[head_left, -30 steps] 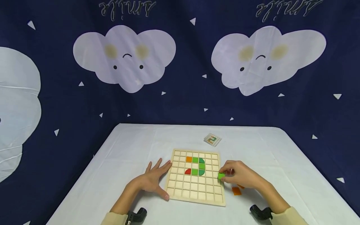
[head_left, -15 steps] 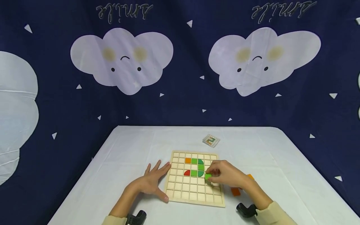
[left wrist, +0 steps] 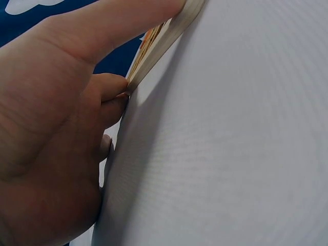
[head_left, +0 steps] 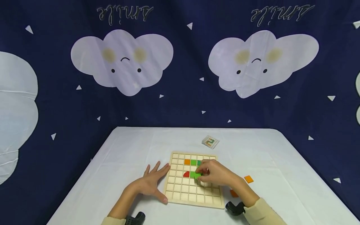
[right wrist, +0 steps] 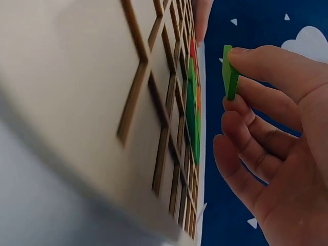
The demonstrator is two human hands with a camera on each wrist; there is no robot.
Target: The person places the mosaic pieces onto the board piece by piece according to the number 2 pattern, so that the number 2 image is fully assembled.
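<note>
A light wooden grid board (head_left: 185, 197) lies on the white table. Set in its cells are an orange square tile (head_left: 187, 162), a green square tile (head_left: 193, 162) and a red quarter-round tile (head_left: 186, 174), among others. My right hand (head_left: 215, 172) pinches a light-green square tile (right wrist: 230, 74) between thumb and fingertips, held just above the board in the right wrist view. That hand hides part of the coloured pattern from the head camera. My left hand (head_left: 147, 185) has its fingers spread, with the thumb and fingertips touching the board's left edge.
An orange tile (head_left: 248, 179) and a darker orange tile (head_left: 234, 193), partly behind the right forearm, lie right of the board. A small pattern card (head_left: 210, 142) sits beyond the board. A dark blue cloth with clouds hangs behind the table (head_left: 135, 140).
The right hand has carried the light-green tile leftward from the board's right edge to over the pattern. The orange tile at right has come into view. The left hand stays at the board's edge.
</note>
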